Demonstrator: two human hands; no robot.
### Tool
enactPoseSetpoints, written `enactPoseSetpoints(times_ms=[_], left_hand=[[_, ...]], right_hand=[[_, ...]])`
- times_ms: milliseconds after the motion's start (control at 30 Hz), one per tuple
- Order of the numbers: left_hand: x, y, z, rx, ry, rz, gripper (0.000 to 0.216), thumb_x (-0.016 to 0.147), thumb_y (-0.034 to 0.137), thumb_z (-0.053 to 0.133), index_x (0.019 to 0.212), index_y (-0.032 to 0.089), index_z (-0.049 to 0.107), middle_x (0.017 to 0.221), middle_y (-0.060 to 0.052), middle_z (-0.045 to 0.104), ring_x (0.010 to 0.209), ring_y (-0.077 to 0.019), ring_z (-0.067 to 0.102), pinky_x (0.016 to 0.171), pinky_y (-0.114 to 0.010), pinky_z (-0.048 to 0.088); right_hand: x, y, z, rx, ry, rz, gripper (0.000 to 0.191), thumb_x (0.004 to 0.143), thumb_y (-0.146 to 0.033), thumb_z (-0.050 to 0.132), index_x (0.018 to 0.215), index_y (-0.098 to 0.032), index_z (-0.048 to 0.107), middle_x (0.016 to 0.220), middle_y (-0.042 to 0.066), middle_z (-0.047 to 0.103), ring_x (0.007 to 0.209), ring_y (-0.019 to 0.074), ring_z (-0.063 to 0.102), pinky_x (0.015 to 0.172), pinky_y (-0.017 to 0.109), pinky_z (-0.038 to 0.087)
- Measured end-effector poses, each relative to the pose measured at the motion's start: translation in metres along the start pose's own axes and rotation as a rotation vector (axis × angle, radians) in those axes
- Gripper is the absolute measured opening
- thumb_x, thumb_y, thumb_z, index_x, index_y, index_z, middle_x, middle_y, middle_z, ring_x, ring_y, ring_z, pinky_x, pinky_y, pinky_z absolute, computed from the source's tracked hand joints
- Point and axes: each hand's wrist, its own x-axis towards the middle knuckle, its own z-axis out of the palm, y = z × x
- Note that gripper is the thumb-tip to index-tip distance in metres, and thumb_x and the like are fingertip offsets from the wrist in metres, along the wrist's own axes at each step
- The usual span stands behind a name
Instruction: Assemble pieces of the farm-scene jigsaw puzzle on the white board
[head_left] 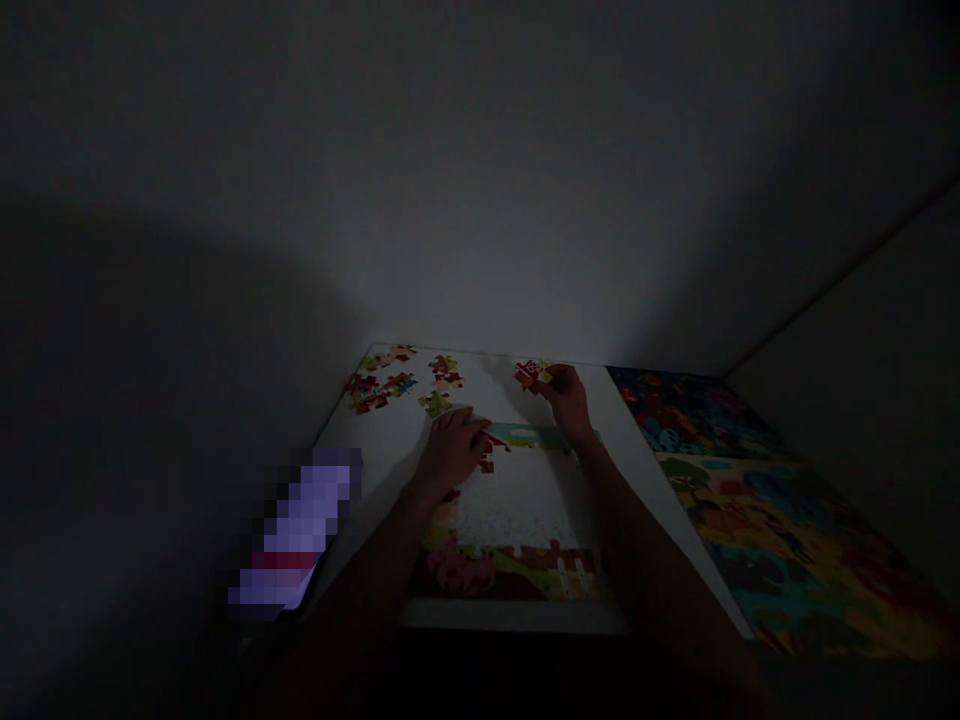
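A partly built jigsaw puzzle (517, 555) lies on a white board (645, 470) in a dim room, its edges joined and its middle bare. My left hand (450, 445) rests flat on the puzzle's upper left edge, fingers spread, beside a red piece (487, 462). My right hand (566, 400) is at the far edge of the board, fingers pinched on a small cluster of red and yellow puzzle pieces (531, 373).
Several loose puzzle pieces (390, 385) lie scattered at the board's far left corner. A colourful picture sheet (780, 520) lies to the right of the board. A blurred lit screen (300, 530) sits at the left. Walls close in behind and right.
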Motion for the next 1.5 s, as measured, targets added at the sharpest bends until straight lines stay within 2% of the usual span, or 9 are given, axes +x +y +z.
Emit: enactPoseSetpoints(times_ms=[200, 600, 733, 1267, 1500], left_hand=[[0.0, -0.001, 0.002, -0.029, 0.021, -0.003, 0.028, 0.092, 0.023, 0.054, 0.116, 0.026, 0.069, 0.131, -0.008, 0.058, 0.127, -0.0255, 0.048, 0.109, -0.044, 0.035], [-0.001, -0.01, 0.01, -0.086, 0.065, 0.038, 0.036, 0.088, 0.009, 0.053, 0.116, 0.025, 0.069, 0.129, -0.008, 0.06, 0.126, -0.0246, 0.049, 0.11, -0.042, 0.035], [-0.001, -0.009, 0.008, -0.086, 0.022, 0.025, 0.035, 0.089, 0.01, 0.052, 0.116, 0.025, 0.069, 0.132, -0.007, 0.059, 0.127, -0.024, 0.048, 0.111, -0.042, 0.033], [0.002, -0.003, 0.002, -0.088, 0.039, -0.007, 0.027, 0.089, 0.017, 0.055, 0.11, 0.025, 0.072, 0.126, -0.007, 0.062, 0.123, -0.0236, 0.052, 0.11, -0.043, 0.035], [0.003, -0.004, 0.002, -0.091, 0.034, -0.016, 0.028, 0.089, 0.017, 0.056, 0.11, 0.025, 0.072, 0.127, -0.007, 0.062, 0.124, -0.0236, 0.051, 0.111, -0.043, 0.035]], right_hand=[[0.002, -0.009, -0.002, -0.041, -0.033, 0.012, 0.037, 0.066, -0.044, 0.064, 0.091, -0.023, 0.046, 0.083, 0.001, 0.063, 0.069, 0.0157, 0.057, 0.059, 0.028, 0.043], [-0.003, -0.031, -0.006, 0.007, -0.046, 0.074, 0.039, 0.064, -0.041, 0.071, 0.093, -0.021, 0.053, 0.084, 0.003, 0.069, 0.071, 0.0174, 0.062, 0.06, 0.028, 0.045], [-0.004, -0.035, -0.008, -0.006, -0.062, 0.074, 0.04, 0.062, -0.042, 0.073, 0.091, -0.022, 0.053, 0.079, 0.002, 0.067, 0.067, 0.0164, 0.06, 0.058, 0.027, 0.043], [-0.024, -0.031, -0.03, -0.127, -0.266, 0.075, 0.034, 0.072, -0.043, 0.069, 0.092, -0.021, 0.054, 0.078, -0.001, 0.06, 0.065, 0.0138, 0.055, 0.059, 0.027, 0.042], [-0.041, -0.031, -0.03, -0.05, -0.264, 0.115, 0.034, 0.069, -0.042, 0.072, 0.09, -0.021, 0.057, 0.077, -0.001, 0.06, 0.067, 0.0151, 0.056, 0.063, 0.03, 0.045]])
